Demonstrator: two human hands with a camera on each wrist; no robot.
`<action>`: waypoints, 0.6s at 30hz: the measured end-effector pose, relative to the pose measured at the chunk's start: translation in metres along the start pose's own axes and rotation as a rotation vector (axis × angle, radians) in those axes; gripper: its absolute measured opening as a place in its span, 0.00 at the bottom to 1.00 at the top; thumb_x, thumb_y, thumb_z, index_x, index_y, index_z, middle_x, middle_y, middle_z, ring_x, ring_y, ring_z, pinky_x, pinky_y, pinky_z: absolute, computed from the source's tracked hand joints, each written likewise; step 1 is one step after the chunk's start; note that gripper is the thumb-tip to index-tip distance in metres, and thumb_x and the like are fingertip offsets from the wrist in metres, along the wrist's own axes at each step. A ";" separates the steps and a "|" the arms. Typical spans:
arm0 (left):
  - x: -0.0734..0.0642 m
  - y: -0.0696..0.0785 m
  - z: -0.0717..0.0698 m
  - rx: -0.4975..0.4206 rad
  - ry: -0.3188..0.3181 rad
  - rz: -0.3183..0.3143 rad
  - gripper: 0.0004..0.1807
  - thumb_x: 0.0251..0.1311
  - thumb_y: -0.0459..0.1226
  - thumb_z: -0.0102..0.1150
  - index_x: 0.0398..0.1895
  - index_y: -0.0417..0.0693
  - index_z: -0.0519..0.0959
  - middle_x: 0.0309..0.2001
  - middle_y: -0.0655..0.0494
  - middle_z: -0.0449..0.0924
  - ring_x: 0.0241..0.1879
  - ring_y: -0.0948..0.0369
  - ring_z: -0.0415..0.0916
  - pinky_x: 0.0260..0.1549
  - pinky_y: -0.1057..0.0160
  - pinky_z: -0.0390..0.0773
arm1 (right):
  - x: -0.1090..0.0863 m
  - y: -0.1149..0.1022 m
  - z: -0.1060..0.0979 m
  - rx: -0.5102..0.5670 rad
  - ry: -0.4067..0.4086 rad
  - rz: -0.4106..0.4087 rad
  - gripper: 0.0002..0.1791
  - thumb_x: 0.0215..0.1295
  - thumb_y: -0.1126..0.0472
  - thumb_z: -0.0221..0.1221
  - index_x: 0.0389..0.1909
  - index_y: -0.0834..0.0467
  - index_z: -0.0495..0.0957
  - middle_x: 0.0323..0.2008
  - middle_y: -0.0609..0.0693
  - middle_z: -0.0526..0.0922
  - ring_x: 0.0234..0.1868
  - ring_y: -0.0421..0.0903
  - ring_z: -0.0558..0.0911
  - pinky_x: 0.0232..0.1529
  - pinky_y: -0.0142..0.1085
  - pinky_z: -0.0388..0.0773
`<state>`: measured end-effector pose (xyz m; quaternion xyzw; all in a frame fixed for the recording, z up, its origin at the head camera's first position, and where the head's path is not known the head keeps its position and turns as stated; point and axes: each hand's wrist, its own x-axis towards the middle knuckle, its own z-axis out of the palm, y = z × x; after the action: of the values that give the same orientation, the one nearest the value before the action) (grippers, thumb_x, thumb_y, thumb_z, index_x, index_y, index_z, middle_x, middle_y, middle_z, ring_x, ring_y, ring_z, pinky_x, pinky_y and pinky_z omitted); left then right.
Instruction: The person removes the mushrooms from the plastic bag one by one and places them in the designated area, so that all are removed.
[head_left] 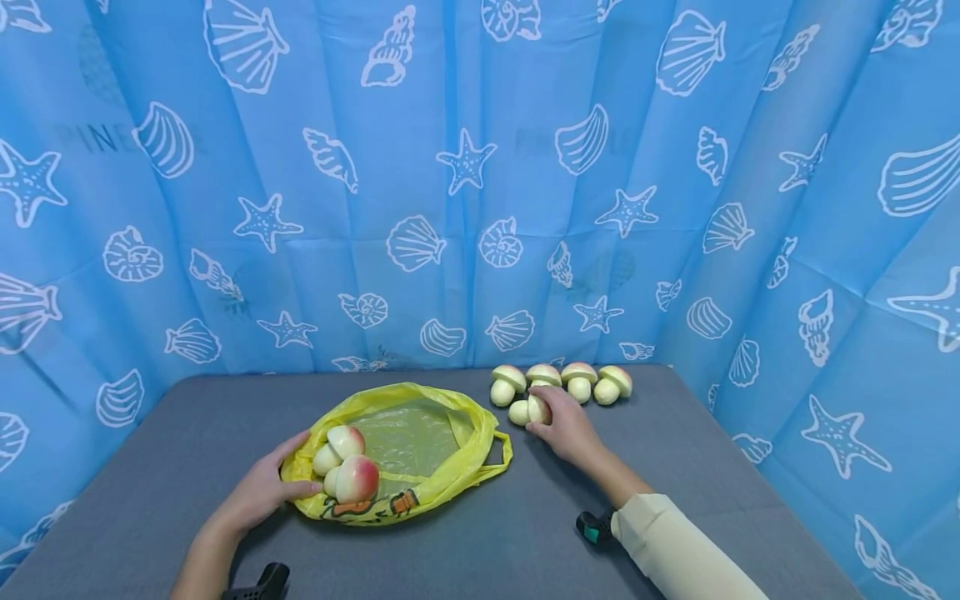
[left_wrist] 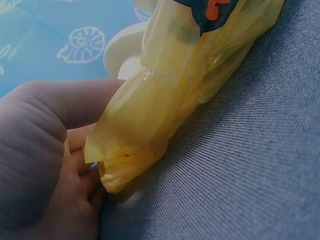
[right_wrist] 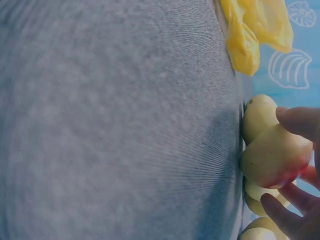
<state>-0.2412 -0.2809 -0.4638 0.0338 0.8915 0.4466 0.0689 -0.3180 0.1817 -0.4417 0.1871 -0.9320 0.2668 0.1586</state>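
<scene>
At lower left, the left hand grips the rim of a yellow plastic bag containing two pink-tinged toy mushrooms. Right of centre, the right hand, fingers curved, holds another mushroom by its cap, before four mushrooms in a row.

Seven pale-green, mushroom-shaped objects with red-tinged caps were in view: two in one yellow, printed plastic bag, four in a row and one in the right hand. There were two bare hands, counting the left, and one grey fabric-topped table.
</scene>
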 end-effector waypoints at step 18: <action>-0.001 0.003 0.001 0.011 0.003 -0.015 0.55 0.53 0.50 0.69 0.75 0.35 0.49 0.72 0.28 0.47 0.68 0.31 0.46 0.61 0.30 0.49 | -0.002 -0.002 -0.009 0.039 0.034 -0.011 0.32 0.53 0.61 0.72 0.60 0.63 0.74 0.57 0.59 0.77 0.57 0.59 0.75 0.55 0.54 0.71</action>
<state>-0.2402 -0.2783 -0.4615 0.0269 0.8944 0.4410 0.0704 -0.3133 0.1855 -0.4346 0.1910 -0.9227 0.2873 0.1722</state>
